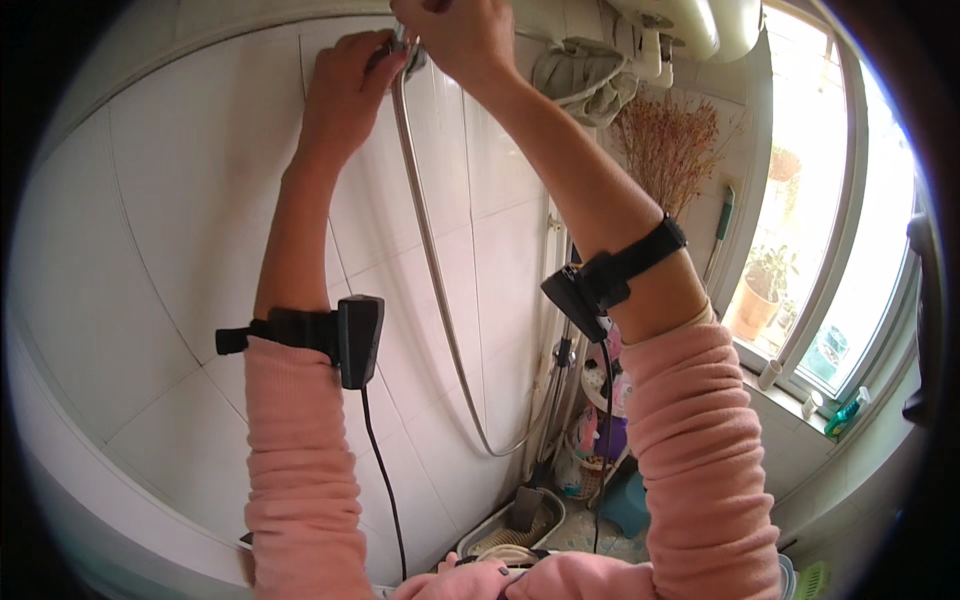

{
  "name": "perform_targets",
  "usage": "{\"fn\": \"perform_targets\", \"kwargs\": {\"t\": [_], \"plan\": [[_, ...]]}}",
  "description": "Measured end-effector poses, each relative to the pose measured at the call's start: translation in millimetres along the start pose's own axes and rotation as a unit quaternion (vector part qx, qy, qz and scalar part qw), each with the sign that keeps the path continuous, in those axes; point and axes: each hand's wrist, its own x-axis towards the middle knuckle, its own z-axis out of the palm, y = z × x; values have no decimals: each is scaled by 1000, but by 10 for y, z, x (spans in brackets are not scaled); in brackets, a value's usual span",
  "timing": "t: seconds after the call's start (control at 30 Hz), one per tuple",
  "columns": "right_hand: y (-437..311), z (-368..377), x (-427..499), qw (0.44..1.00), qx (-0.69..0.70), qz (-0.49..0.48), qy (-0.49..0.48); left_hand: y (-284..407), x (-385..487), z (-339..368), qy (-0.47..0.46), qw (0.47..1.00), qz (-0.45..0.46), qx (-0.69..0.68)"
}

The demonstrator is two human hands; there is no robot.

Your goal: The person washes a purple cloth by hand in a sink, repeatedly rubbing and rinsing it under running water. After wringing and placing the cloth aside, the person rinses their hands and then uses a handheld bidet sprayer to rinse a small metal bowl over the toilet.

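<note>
My left hand [341, 97] reaches up along the tiled wall, its thumb and fingertips pinching a chrome shower fitting [415, 56]. Just right of it, my right hand [472, 41] is curled around the upper part of the same fitting; the picture's top edge cuts off part of this hand. Much of the fitting is hidden by my fingers. From its lower end a flexible metal shower hose [424, 217] hangs down the wall and loops to the right near the floor.
A white water heater [694, 26] and dried flowers [667, 142] are at upper right. Beside the window [795, 187] stands a green spray bottle [844, 416] on the sill. Mop poles, baskets, a blue stool [626, 504] and a grey mop bucket [469, 541] crowd the corner. Cables hang from both forearm straps.
</note>
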Motion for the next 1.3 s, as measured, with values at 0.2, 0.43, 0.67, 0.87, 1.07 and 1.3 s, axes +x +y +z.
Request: {"fn": "perform_targets", "kwargs": {"t": [0.2,0.43,0.67,0.87,1.07,1.3], "plan": [[81,4,29,999,16,37,-17,-75,-12,22,8,999,29,-21],[176,-14,36,1000,-12,-15,-22,32,-5,45,-21,999,-33,-12],[361,48,-282,993,32,18,-115,176,217,120,21,964,9,266],[556,56,-358,976,112,9,-187,168,312,63,-58,972,-43,222],[589,-14,-237,965,81,-44,-245,325,372,87,-21,968,-3,251],[731,81,-174,963,91,-121,-224,453,268,229,59,985,31,158]]}}
